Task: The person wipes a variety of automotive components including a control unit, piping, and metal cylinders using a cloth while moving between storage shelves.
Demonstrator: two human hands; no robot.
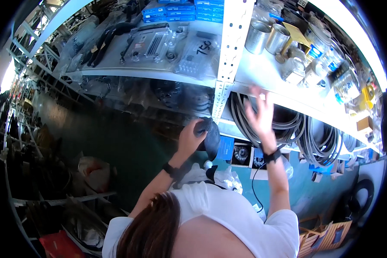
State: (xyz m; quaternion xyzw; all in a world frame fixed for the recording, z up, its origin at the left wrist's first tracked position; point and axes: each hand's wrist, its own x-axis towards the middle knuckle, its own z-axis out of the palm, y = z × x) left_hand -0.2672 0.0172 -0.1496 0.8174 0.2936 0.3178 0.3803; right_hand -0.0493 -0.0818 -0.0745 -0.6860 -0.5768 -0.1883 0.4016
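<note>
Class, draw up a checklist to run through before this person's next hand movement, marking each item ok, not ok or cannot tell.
1. Left hand has hold of the black, soft-looking item: ok, fingers curl around its upper part.
2. Right hand free: ok, fingers spread, nothing visible in it.
3. Right hand clear of the white metal shelf: cannot tell; it blurs across the front edge, and contact is unclear.
4. Two silver, ribbed metal cans at the shelf's left end upright: ok, standing side by side.
5. Thin black cable tucked away: not ok, it hangs in a loose curve below the right wrist.
</note>
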